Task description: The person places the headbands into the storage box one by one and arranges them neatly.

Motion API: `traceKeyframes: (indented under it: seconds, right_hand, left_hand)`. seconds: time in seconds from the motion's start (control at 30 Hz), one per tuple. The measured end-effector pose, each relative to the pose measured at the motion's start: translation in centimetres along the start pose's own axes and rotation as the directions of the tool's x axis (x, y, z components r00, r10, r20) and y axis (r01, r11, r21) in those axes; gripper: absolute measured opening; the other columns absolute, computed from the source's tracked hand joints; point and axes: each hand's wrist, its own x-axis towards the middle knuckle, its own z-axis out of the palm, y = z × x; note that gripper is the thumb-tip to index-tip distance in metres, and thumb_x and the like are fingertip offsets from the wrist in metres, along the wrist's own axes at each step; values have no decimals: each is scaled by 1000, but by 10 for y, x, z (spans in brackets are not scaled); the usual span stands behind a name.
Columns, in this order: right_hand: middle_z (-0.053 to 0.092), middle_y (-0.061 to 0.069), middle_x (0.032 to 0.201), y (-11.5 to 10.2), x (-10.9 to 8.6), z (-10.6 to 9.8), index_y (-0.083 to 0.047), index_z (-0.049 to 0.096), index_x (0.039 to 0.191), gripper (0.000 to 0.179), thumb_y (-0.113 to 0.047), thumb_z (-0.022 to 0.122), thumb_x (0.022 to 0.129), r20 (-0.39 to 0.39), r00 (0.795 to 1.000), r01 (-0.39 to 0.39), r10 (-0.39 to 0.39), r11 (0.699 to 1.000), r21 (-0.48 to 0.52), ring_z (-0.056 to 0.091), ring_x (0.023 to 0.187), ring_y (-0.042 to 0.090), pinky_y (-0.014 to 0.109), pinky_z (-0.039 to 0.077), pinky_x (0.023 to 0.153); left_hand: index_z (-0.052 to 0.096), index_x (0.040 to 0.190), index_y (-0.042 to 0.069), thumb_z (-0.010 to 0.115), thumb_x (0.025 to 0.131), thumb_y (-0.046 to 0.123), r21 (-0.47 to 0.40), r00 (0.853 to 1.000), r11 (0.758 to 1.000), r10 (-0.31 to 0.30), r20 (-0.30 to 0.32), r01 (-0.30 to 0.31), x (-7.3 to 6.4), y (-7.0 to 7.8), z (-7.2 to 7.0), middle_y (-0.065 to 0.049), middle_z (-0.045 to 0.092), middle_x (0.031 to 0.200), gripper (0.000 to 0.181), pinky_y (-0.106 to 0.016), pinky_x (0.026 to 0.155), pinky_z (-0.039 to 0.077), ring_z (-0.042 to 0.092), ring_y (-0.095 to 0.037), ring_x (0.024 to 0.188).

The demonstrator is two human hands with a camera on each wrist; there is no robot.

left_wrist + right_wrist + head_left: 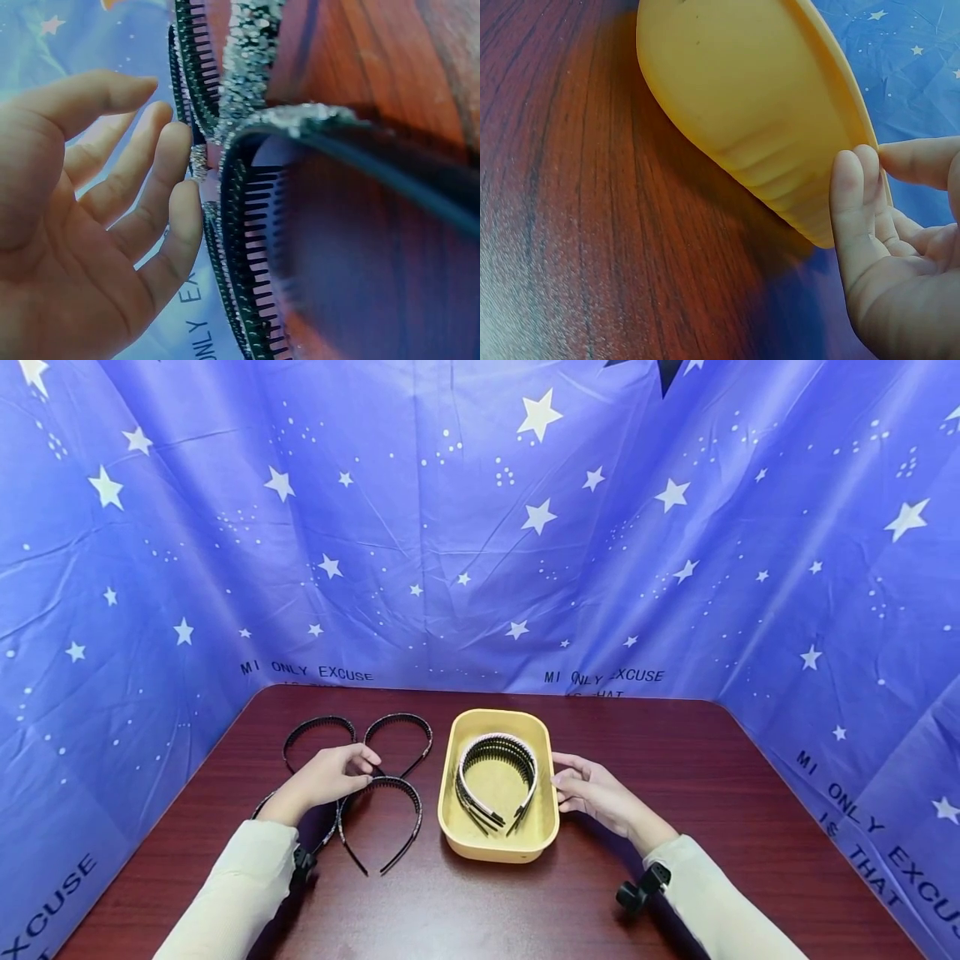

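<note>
Left hand (326, 781): fingers loosely bent, gripped nothing. Front headband (420, 814): lay just beside that hand, to its right and toward the person; contact could not be told. Its crown faced away, its tips toward the person; the left hand was nearer. Two rear headbands (431, 739): lay beyond. Right hand (603, 800): fingertips touched a yellow box (491, 852), lengthwise from the person, which held nested headbands (498, 743).

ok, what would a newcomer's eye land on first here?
Probably the violet star-printed fabric backdrop, across the top of the head view. Then the yellow rounded rectangular tub on the dark red table, with black toothed headbands inside and loose black glittery headbands to its left.
</note>
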Motion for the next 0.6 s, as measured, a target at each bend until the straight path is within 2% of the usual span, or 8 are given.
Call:
traceKeyframes:
  seconds: [0.3,0.6]
  right_hand:
    - [62,10,100,0,0,1,14,20,151,66,-1,56,98,-3,1000,-9,9,1000,-2,65,79,13,25,56,71]
    - [62,9,100,0,0,0,13,19,151,67,-2,56,98,-3,1000,-12,12,1000,-3,64,79,12,25,56,71]
  left_hand:
    - [69,101,8,75,80,2,22,998,1000,-17,57,16,1,-6,3,1,68,89,23,-31,71,49,62,-14,82]
    - [69,100,8,76,78,2,62,996,997,-40,79,35,4,-8,5,2,68,87,23,-36,75,50,63,-17,84]
